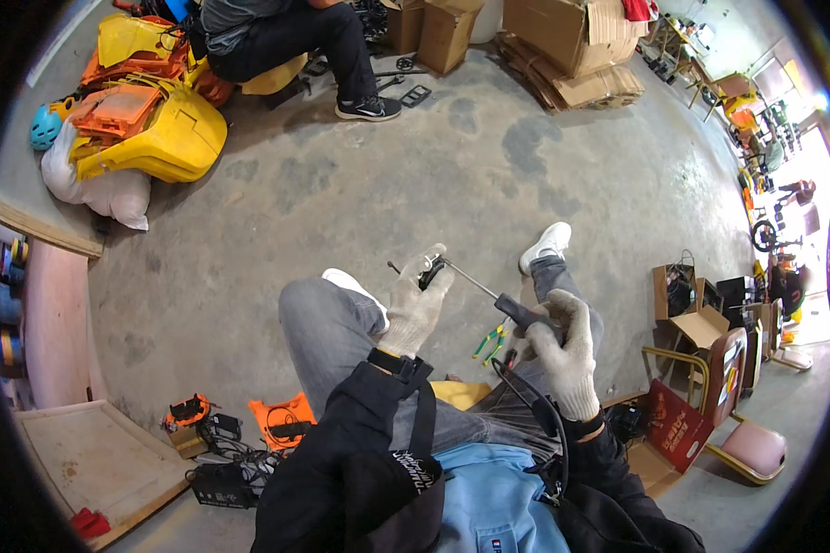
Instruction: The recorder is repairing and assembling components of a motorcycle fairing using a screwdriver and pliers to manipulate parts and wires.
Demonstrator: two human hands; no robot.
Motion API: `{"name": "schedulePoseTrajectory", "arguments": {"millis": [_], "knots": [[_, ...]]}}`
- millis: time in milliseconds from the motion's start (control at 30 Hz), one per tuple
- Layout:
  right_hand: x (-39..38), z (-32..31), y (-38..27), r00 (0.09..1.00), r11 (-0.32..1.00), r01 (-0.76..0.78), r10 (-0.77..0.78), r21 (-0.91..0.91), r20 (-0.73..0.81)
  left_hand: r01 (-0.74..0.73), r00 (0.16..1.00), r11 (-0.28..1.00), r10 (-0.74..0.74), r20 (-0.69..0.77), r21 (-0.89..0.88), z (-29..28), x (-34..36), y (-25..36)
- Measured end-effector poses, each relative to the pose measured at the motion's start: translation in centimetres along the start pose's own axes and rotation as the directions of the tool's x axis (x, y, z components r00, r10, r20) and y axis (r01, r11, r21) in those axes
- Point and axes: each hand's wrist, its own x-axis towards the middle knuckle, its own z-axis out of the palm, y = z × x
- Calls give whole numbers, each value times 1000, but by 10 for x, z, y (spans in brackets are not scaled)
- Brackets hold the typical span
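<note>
In a pale knit glove, my left hand [415, 313] is closed around a small black and silver metal part [429, 273], held up above my lap. A thin dark rod end sticks out on its left side. My right hand [567, 352], gloved the same way, grips a screwdriver [516, 311] by its dark handle. The screwdriver's long shaft slants up to the left, its tip at the part in my left hand. Whether the tip sits in a screw is too small to tell. Pliers with green and yellow handles [491, 341] lie on the floor between my legs.
Orange and yellow plastic shells [171, 129] are heaped at the far left, near a seated person's shoe [369, 109]. Flattened cardboard [581, 88] lies at the back. A black box with cables [221, 484] and an orange part [281, 417] are at lower left; a chair [752, 452] stands right.
</note>
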Motion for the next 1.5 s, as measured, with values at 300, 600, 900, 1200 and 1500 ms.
{"name": "schedulePoseTrajectory", "arguments": {"millis": [300,600,900,1200,1500], "knots": [[8,3,2,994,991,19,-34,-132,-108,28,998,998,-31,61,50,-2,-1,2],[11,0,9,996,981,2,-19,-192,-91,38,996,993,-46,71,111,-4,-2,2],[9,-4,5,979,980,-180,170,-87,-114,47,993,995,-56,106,83,-7,1,-6],[10,4,18,975,965,161,-187,-207,-115,65,993,983,-81,86,172,-8,-2,11],[14,2,26,989,948,97,-126,-303,-79,-15,997,995,7,78,99,-6,2,-5]]}}
